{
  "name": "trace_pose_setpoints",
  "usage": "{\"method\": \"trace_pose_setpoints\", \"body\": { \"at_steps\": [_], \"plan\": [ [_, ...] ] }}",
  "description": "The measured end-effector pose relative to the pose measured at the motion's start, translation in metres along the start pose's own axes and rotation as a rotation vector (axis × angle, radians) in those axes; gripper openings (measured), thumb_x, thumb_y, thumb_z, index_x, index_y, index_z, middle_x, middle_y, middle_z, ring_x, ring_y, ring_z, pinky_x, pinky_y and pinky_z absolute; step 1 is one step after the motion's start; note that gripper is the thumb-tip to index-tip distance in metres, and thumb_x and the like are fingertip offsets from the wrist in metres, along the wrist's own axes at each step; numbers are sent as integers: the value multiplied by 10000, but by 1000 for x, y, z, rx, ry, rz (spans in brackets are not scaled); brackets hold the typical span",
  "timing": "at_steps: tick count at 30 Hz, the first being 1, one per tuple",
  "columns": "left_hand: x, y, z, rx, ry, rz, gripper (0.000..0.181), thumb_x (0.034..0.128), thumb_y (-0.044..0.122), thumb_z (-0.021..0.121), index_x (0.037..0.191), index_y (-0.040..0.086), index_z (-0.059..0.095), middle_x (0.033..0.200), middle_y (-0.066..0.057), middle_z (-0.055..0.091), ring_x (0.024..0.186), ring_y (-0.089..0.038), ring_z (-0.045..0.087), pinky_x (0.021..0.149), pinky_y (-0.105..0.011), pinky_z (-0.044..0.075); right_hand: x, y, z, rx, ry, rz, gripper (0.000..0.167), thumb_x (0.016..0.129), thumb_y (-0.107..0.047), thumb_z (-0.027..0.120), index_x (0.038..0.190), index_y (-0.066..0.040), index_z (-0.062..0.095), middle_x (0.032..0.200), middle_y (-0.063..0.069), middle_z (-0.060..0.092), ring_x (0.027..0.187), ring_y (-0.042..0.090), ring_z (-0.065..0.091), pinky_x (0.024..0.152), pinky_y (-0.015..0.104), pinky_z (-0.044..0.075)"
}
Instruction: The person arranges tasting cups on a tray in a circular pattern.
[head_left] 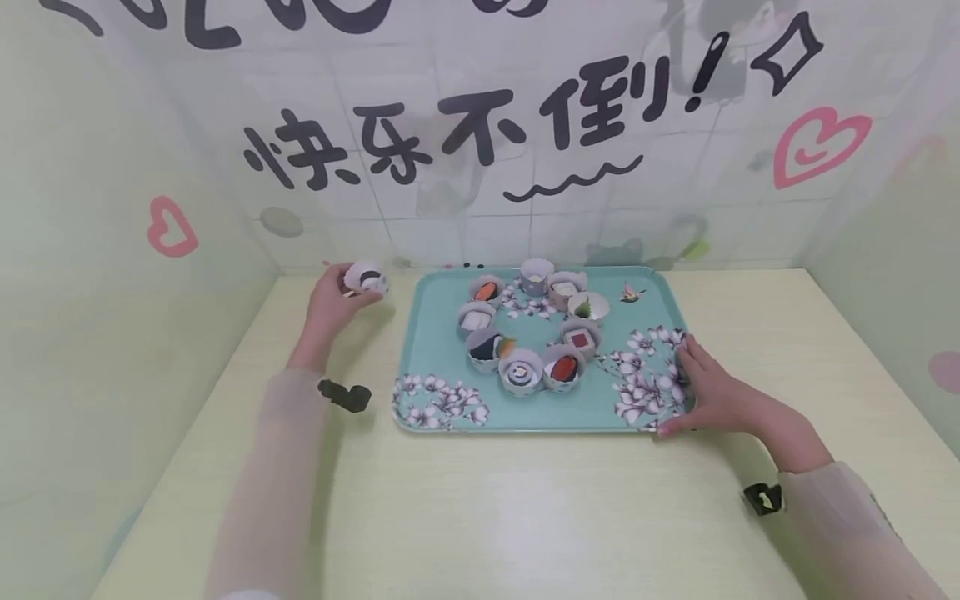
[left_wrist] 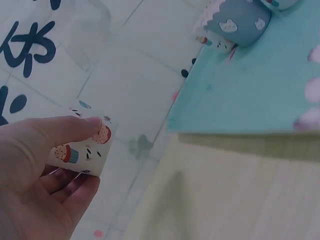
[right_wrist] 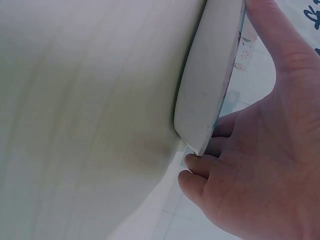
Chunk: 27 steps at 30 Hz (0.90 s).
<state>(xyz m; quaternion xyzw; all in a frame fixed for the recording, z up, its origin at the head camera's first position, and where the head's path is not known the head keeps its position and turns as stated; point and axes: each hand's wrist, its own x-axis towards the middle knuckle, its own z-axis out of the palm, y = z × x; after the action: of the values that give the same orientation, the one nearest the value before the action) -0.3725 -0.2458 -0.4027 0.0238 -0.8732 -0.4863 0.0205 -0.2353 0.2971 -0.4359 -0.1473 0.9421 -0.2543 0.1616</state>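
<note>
My left hand (head_left: 332, 302) holds a paper baking cup (head_left: 367, 278) with a black-and-white sushi-like piece inside, off the tray's left side. In the left wrist view, thumb and fingers pinch the cup (left_wrist: 89, 145), which has cupcake prints on its side. My right hand (head_left: 723, 396) grips the near right corner of a turquoise floral tray (head_left: 442, 287), thumb at the front edge and fingers on the right side. The right wrist view shows curled fingers at the tray's pale rim (right_wrist: 207, 75). On the tray, several filled paper cups (head_left: 521, 372) form a ring.
The tray lies on a pale wooden table (head_left: 510, 508). Close behind it rises a wall (head_left: 480, 233) with printed lettering and hearts. Side walls stand at left (head_left: 90, 333) and right (head_left: 892, 275). A cup with an orange-red topping (head_left: 487, 291) sits nearest the tray's left edge.
</note>
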Motion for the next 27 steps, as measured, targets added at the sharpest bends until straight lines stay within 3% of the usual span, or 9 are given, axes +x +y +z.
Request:
{"method": "trace_pose_setpoints", "body": {
  "at_steps": [7, 15, 21, 27],
  "plan": [
    [20, 39, 42, 3, -76, 80, 687, 905, 148, 718, 1471, -12, 363, 1498, -226, 445, 1407, -375, 445, 1137, -472, 435, -1, 2, -3, 5, 6, 9, 1360, 689, -420, 895, 1496, 202, -6, 1563, 417, -151, 1461, 580, -78, 1145, 727, 138],
    [45, 79, 91, 44, -160, 125, 678, 885, 215, 758, 1446, 50, 413, 1479, -166, 483, 1385, -322, 473, 1140, -461, 434, -1, 3, -4, 10, 20, 15, 1364, 679, -435, 895, 1500, 197, 8, 1571, 409, -138, 1463, 583, -59, 1148, 724, 135],
    [67, 85, 118, 66, -216, 175, 659, 879, 187, 758, 1421, 13, 427, 1434, -189, 511, 1304, -323, 509, 1129, -446, 434, -1, 3, -2, 37, 17, 12, 1366, 674, -427, 900, 1509, 181, 6, 1584, 385, -148, 1471, 569, -67, 1152, 723, 127],
    [76, 81, 137, 87, -263, 187, 614, 881, 161, 749, 1392, 4, 446, 1377, -208, 544, 1224, -323, 532, 1092, -450, 447, 0, 1, 1, 48, 21, 7, 1352, 677, -430, 898, 1512, 179, 26, 1596, 371, -134, 1473, 569, -52, 1156, 721, 118]
  ]
}}
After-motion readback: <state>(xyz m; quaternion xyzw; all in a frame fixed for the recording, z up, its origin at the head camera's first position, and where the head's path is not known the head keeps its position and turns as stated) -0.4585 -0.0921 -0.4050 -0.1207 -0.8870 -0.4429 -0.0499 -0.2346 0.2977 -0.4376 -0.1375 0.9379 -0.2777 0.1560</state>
